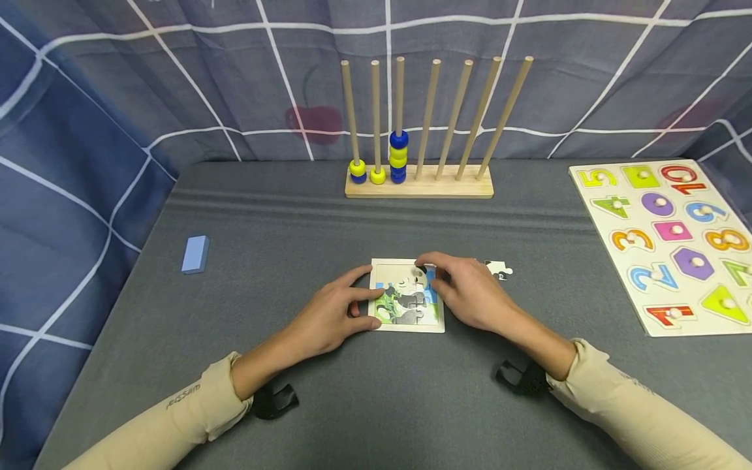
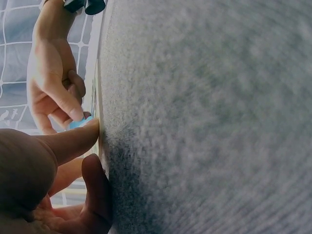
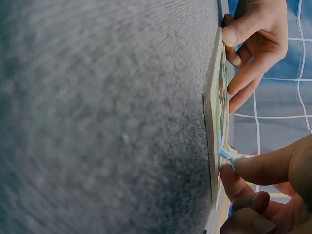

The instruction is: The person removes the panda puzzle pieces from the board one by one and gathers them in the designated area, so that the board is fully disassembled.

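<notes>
A small jigsaw puzzle board (image 1: 407, 328) with a pale frame lies on the table, its panda picture partly filled with pieces. My left hand (image 1: 331, 311) rests at the board's left side, the thumb and two fingers spread over its edge and touching it. Over the board's upper right, my right hand (image 1: 472, 294) pinches a puzzle piece (image 3: 227, 156) with a blue part between thumb and index finger. That piece stands tilted against the board in the right wrist view. Beyond the right hand lies a loose black-and-white puzzle piece (image 1: 499, 268), partly covered by the hand.
A wooden bead stand (image 1: 420, 189) with upright rods and blue and yellow beads stands at the back. On the right lies a number-and-shape peg board (image 1: 637, 287). A blue block (image 1: 195, 254) sits on the left of the grey table (image 1: 282, 222). Checked cloth hangs behind.
</notes>
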